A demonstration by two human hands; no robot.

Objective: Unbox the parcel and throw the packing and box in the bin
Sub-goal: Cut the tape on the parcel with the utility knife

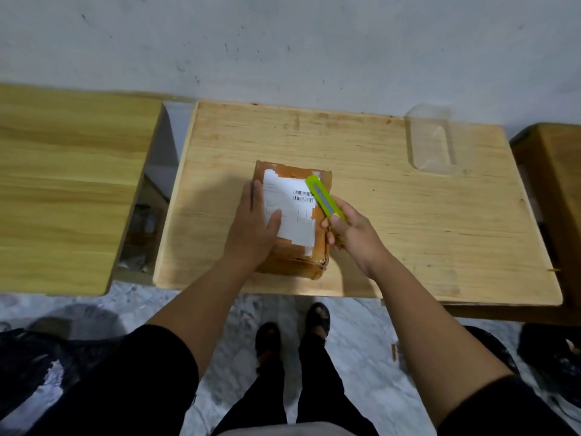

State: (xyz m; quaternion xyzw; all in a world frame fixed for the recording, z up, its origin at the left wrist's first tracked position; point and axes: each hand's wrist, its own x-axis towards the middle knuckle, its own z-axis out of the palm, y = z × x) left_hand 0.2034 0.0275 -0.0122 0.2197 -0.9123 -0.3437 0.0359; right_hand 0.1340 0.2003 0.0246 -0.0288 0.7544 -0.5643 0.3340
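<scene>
1. Looking down from head height, a person stands at a pale wooden worktop (408,221) with both bare forearms reaching forward.
2. Left hand (255,222) lies flat with straight fingers, pressing on the top of the parcel (294,247), partly covering its white shipping label (295,212).
3. Parcel is a brown box wrapped in tape, lying under the left hand and touching the right hand's fingers on its right edge.
4. Right hand (349,232) is curled around a lime-green utility knife (325,198), whose far end points away from the person over the parcel's far right corner.
5. Beyond the right hand, well apart, a clear plastic tray (435,143) sits near the worktop's far right corner.
6. Left of the left hand stands a second wooden table (63,184).
</scene>
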